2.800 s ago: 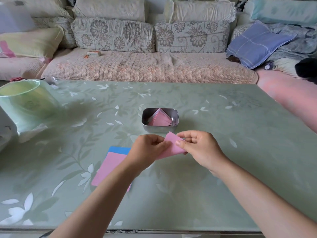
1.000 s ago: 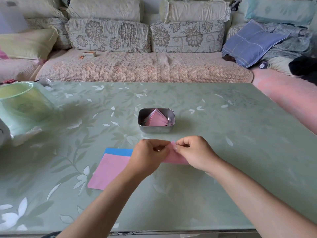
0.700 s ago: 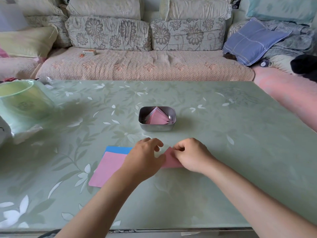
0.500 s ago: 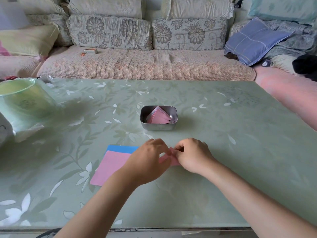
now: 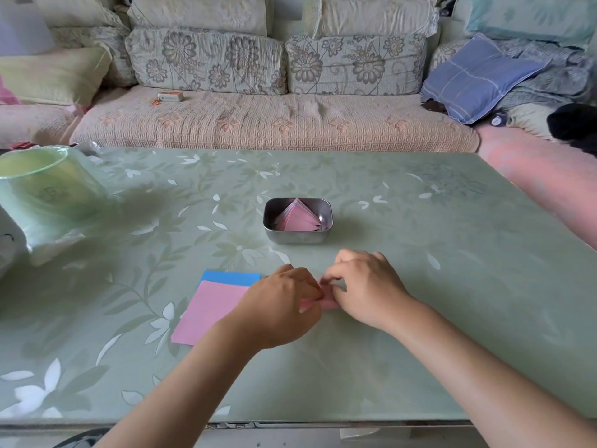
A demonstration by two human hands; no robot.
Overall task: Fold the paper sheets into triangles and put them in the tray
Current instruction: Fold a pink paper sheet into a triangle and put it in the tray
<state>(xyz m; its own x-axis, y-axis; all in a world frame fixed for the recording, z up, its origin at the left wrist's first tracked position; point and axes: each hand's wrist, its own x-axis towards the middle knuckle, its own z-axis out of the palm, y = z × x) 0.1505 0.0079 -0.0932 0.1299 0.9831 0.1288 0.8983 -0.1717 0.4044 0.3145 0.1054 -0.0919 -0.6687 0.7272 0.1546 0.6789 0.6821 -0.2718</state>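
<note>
Folding is the step in hand, as we read it. Left hand (image 5: 281, 305) and right hand (image 5: 365, 286) meet low over the table (image 5: 436, 286), knuckles nearly touching. A pink paper sheet (image 5: 327, 303) shows only as a narrow strip in the gap between them and under the left knuckles. Both hands have their fingers curled down onto it. The right thumb and forefinger pinch its upper edge. The left hand grips it from the other side, though the back of that hand hides its fingertips. How many folds the sheet already carries, we cannot tell; too much is covered.

Positions taken from the grip:
- The sheet sits inside it, at or just above the tabletop.
- Straight beyond the grip, near but apart, stands the metal tray (image 5: 297, 238). It holds a stack of folded pink triangles (image 5: 297, 218), apex pointing away from us.
- Just left of the grip, partly under the left wrist, a flat pink sheet (image 5: 210, 308) lies on a blue sheet (image 5: 231, 277), both unfolded.
- Far left, well apart, is a pale green tub (image 5: 42, 185).

Next move, our judgement: press the crease hard and check that the corners meet. One hand then lifts the triangle forward over the tray's near wall and lays it on the stack. The reach is short. The risk is thin paper springing open once the pinch eases, or sliding off the stack. At least two sheets remain after this one.
</note>
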